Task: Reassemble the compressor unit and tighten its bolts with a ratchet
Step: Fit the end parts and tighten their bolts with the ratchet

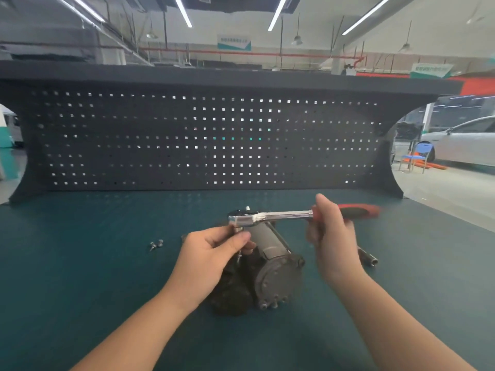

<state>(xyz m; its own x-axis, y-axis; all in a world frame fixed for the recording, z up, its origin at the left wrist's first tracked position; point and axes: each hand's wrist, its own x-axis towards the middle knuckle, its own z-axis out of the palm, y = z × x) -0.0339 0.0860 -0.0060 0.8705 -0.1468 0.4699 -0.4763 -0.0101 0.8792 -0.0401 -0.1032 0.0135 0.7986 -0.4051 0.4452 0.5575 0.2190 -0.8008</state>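
At centre frame, on the green bench mat (93, 263), I find the compressor unit (270, 266) lying on its side, its round bolted end cap turned toward the lower centre and its body running away toward the pegboard (203, 140).

My right hand (330, 234) is wrapped around the red handle of the ratchet (270, 216), fingers curled round it just where the chrome shank meets the grip. The tool's long axis runs nearly level across the frame, handle to the right, head to the left, above the far part of the compressor. So the working end lies left of my right-hand grip and slightly above the unit.

My left hand (214, 250) sits directly below the ratchet head, thumb and fingers pinched on what I take to be the socket or extension under it; the exact part is hidden by the fingers. This hand is the nearer one to the fastener.

Two loose bolts (156, 244) lie on the mat to the left of the left hand, apart from the unit. A spare socket extension (368, 257) lies right of the compressor, partly behind my right wrist.

Judgement: bolt tightening is in hand and incomplete; the next swing pivots about the head at left.
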